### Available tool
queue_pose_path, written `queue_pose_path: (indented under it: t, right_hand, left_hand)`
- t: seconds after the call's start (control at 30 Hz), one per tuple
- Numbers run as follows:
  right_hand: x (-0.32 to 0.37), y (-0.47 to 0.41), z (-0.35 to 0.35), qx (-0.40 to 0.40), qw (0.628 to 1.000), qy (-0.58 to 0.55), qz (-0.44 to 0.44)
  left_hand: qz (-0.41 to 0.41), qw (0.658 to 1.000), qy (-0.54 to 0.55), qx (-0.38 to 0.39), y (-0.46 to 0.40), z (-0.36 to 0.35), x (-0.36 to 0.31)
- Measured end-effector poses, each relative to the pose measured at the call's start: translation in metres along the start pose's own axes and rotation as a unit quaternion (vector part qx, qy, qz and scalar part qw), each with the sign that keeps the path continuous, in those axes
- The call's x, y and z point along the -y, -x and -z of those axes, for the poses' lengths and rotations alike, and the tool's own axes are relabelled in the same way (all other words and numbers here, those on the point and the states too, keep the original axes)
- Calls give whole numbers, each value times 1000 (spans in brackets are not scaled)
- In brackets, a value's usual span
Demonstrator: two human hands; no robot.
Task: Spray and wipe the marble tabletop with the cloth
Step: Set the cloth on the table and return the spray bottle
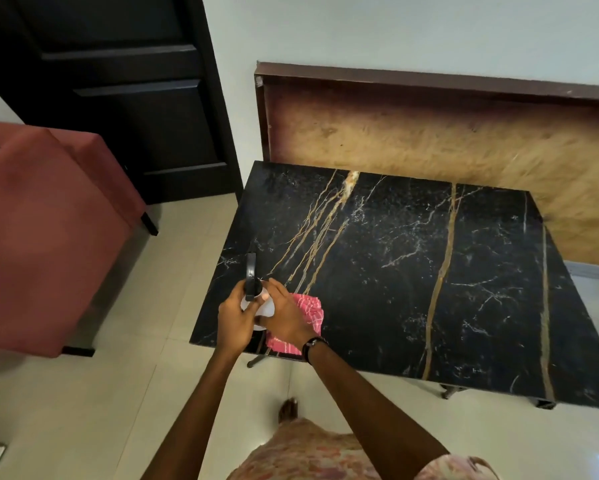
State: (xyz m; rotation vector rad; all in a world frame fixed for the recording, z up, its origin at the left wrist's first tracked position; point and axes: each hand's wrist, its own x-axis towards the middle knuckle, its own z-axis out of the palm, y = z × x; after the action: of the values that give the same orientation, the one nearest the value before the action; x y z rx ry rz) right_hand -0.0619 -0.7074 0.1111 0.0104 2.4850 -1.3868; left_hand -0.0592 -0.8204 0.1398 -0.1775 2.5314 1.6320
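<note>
Presently, the fingers of the left hand (pixel 234 318) are curled round a white spray bottle (pixel 265 308), seen at lower centre-left of the frame. The right hand (pixel 286 317) is closed against the same bottle from the other side, thumb and forefinger laid near its neck. The black trigger head (pixel 250 275) is pointed up-frame, toward the middle of the top. Whether the trigger itself is pressed cannot be told; it is hidden under the fingers. A dark band (pixel 312 342) is worn on the right wrist.

Under and just right of the right hand a pink checked cloth (pixel 308 311) is seen, crumpled, lying on the marble tabletop (pixel 412 271) near its lower-left corner. It is partly covered by the hand; whether any of it is pinched by the fingers cannot be told.

The top is spread across centre and right of the frame, black with gold and white veins. No wet patch, mist or wipe streak can be made out on it, though fine spray would be hard to see against the veining.

Judged from this: the bottle has been taken up and aimed, but spraying is not shown as done, and wiping is not begun. Nearly the whole task is left: spray to be laid over the surface, bottle to be put aside, cloth to be taken up and passed over the full top to its far edge.
</note>
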Motion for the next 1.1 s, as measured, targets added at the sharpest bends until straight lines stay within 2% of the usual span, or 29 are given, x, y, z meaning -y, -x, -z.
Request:
queue_pose_path:
  t: [0.3, 0.63, 0.9, 1.1]
  right_hand:
    - [-26, 50, 96, -87, 995, -53, 7]
    - [-87, 144, 210, -207, 978, 9, 17]
    - [-132, 206, 287, -305, 952, -6, -37]
    - [-174, 219, 347, -340, 937, -32, -76]
  left_hand:
    - [-42, 999, 16, 4, 33, -86, -78]
    - [-101, 995, 13, -5, 107, -213, -163]
    - [-132, 990, -15, 48, 142, -306, -204]
    - [-143, 981, -3, 130, 134, -373, -226]
